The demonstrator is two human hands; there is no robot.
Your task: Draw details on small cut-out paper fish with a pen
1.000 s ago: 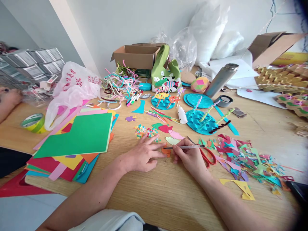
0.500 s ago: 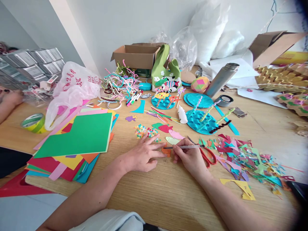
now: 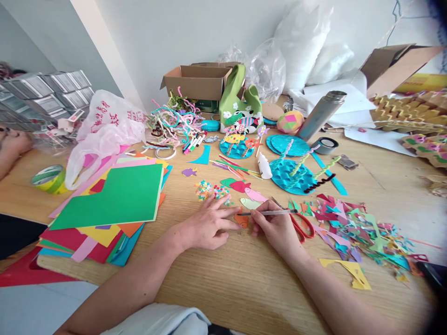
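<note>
My left hand point(image 3: 206, 225) lies flat on the table with its fingers spread, the fingertips on the edge of a small orange paper fish point(image 3: 243, 220). In my right hand point(image 3: 274, 228) a thin grey pen point(image 3: 275, 212) is pinched, its tip over the orange fish. Part of that fish is covered by my fingers. Just beyond it lie paper fish in pale green point(image 3: 249, 203), pink point(image 3: 256, 195), red point(image 3: 239, 186) and dark green. Red-handled scissors point(image 3: 307, 228) rest beside my right hand, partly hidden by it. Confetti dots point(image 3: 204, 190) lie past my left fingertips.
Stacked coloured paper point(image 3: 115, 195) is at the left, near a tape roll point(image 3: 49, 177). Paper scraps point(image 3: 370, 232) spread at the right. Behind stand blue discs with pipe cleaners point(image 3: 291, 177), a white glue bottle point(image 3: 264, 166), a metal flask point(image 3: 323, 114) and a green bag point(image 3: 232, 100). Another person's hand point(image 3: 16, 144) is far left.
Both hands stay almost in place. The pen's tip shifts very slightly over the orange fish.
</note>
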